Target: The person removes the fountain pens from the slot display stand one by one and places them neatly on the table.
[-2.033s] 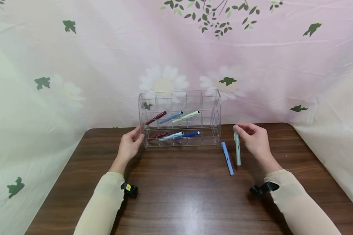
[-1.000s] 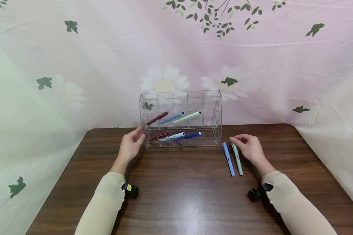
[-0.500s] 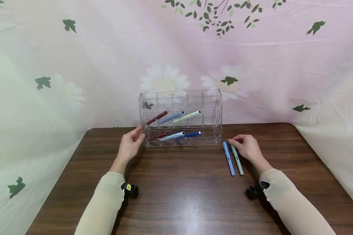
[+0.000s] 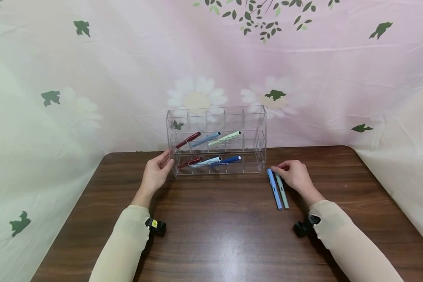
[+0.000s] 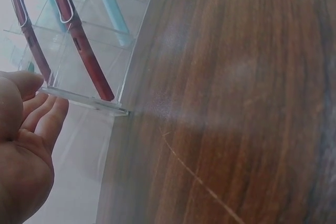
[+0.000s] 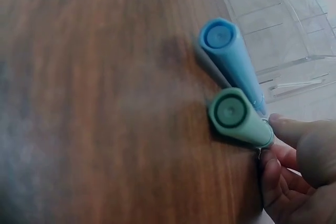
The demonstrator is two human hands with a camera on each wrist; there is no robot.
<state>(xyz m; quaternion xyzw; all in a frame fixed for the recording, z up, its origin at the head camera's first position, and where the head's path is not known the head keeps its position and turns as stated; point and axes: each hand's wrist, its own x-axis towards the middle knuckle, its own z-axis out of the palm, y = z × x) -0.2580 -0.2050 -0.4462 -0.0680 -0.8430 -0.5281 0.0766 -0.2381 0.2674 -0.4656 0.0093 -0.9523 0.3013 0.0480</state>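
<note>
In the head view my left hand holds the left side of a clear tiered pen rack; the left wrist view has the thumb at its edge and fingers beyond. Pens lean in the middle and bottom tiers: a dark red pen, a blue pen and a pale green pen above; a red pen, a light blue pen and a dark blue pen below. Right of the rack, my right hand pinches the top end of a grey-green pen, close beside a blue pen on the table.
The rack stands near the back of a dark wooden table. Behind it hangs a printed cloth with flowers and leaves. A black wrist camera sits on the left wrist, another black wrist camera on the right.
My right hand has lowered the grey-green pen to the table and shifted it left, against or very near the blue pen. My left hand has stayed at the rack's side.
</note>
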